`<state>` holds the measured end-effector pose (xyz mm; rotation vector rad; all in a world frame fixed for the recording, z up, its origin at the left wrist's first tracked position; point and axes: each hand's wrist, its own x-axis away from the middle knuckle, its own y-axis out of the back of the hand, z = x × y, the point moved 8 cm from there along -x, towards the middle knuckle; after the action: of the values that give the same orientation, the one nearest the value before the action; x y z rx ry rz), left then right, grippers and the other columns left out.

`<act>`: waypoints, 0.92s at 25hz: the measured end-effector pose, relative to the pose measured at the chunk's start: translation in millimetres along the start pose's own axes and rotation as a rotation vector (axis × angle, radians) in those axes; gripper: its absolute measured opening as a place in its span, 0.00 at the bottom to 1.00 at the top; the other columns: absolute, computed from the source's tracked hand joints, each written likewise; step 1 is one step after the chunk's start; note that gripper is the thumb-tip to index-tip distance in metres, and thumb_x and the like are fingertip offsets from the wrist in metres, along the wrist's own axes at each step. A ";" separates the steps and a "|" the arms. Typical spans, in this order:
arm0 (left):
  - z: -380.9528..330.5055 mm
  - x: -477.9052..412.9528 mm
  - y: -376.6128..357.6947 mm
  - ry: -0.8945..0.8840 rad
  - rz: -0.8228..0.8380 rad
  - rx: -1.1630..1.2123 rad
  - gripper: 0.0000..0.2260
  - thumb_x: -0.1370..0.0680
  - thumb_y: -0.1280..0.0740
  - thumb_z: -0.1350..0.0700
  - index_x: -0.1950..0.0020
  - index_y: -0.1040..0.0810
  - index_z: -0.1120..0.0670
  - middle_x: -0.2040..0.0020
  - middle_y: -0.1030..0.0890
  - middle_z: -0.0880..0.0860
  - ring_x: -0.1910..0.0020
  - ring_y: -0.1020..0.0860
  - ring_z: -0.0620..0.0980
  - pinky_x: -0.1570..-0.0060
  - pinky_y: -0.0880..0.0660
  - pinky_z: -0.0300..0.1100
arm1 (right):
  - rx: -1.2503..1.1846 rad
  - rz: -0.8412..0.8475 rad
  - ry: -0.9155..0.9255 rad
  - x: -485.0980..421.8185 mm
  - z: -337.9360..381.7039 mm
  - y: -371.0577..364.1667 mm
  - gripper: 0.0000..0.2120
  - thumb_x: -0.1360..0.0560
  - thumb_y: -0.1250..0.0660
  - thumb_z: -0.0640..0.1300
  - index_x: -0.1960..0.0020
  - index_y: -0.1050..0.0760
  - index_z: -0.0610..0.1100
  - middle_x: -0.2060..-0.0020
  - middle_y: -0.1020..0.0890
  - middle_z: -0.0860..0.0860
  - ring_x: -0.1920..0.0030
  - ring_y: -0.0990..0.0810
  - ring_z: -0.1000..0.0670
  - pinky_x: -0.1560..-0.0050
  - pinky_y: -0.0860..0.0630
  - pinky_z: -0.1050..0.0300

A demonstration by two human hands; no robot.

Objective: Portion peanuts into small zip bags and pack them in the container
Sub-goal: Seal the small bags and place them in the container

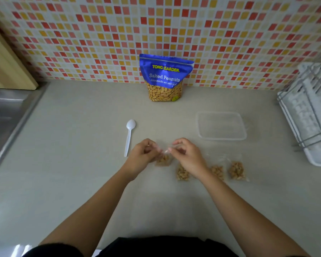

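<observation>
Both hands pinch the top edge of a small clear zip bag [163,160] with peanuts at its bottom, held just above the counter. My left hand [141,156] grips its left end and my right hand [187,156] its right end. Three more small bags with peanuts lie to the right: one [183,173] partly under my right wrist, another [218,171], and the outermost [236,170]. A blue Salted Peanuts pouch [165,78] stands against the tiled wall. The clear rectangular container [221,126] sits on the counter at the right. A white plastic spoon [129,136] lies to the left.
A white dish rack [309,115] with grey wire stands at the right edge. A steel sink surface [6,115] borders the counter on the left. A wooden panel [4,60] rises at the far left.
</observation>
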<state>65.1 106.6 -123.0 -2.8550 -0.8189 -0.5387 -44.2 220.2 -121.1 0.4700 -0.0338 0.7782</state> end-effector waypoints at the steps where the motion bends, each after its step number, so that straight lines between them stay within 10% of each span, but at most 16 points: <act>1: -9.1 2.9 0.9 -0.015 -0.015 0.081 0.06 0.23 0.36 0.64 0.58 0.29 0.57 0.64 0.20 0.55 0.64 0.18 0.45 0.61 0.22 0.34 | -0.203 -0.008 -0.045 -0.3 2.7 0.2 0.06 0.28 0.30 0.43 0.57 0.26 0.51 0.61 0.18 0.46 0.60 0.21 0.50 0.54 0.27 0.59; 8: -77.1 24.5 3.4 -0.160 -0.021 0.111 0.06 0.23 0.35 0.63 0.57 0.26 0.53 0.60 0.21 0.52 0.63 0.19 0.45 0.61 0.22 0.38 | -0.480 -0.097 0.127 9.0 63.9 16.1 0.06 0.26 0.32 0.39 0.60 0.21 0.48 0.65 0.18 0.51 0.63 0.20 0.54 0.54 0.22 0.57; 13: -117.2 35.7 8.0 -0.390 -0.104 -0.352 0.01 0.25 0.31 0.57 0.57 0.20 0.51 0.61 0.19 0.51 0.61 0.21 0.45 0.57 0.24 0.40 | -0.438 -0.194 0.216 25.4 90.0 27.4 0.04 0.27 0.31 0.42 0.58 0.20 0.50 0.63 0.17 0.49 0.61 0.19 0.50 0.52 0.22 0.49; 16: -137.0 44.4 0.9 -0.522 -0.132 -0.633 0.01 0.26 0.30 0.55 0.57 0.19 0.50 0.64 0.21 0.42 0.65 0.24 0.34 0.61 0.30 0.24 | -0.343 -0.231 0.276 35.6 100.3 31.1 0.04 0.26 0.31 0.42 0.56 0.21 0.50 0.62 0.16 0.51 0.60 0.18 0.52 0.53 0.21 0.54; 23: -149.5 54.2 -9.7 -0.605 -0.187 -0.787 0.02 0.26 0.32 0.57 0.57 0.19 0.53 0.62 0.21 0.46 0.63 0.24 0.39 0.62 0.31 0.24 | -0.211 -0.307 0.280 43.8 109.2 33.5 0.05 0.25 0.33 0.43 0.58 0.22 0.51 0.63 0.17 0.55 0.60 0.18 0.52 0.56 0.23 0.58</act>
<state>57.5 109.5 36.1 -3.7790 -1.1726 0.0430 -20.3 224.1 -1.3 0.1572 0.2111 0.5251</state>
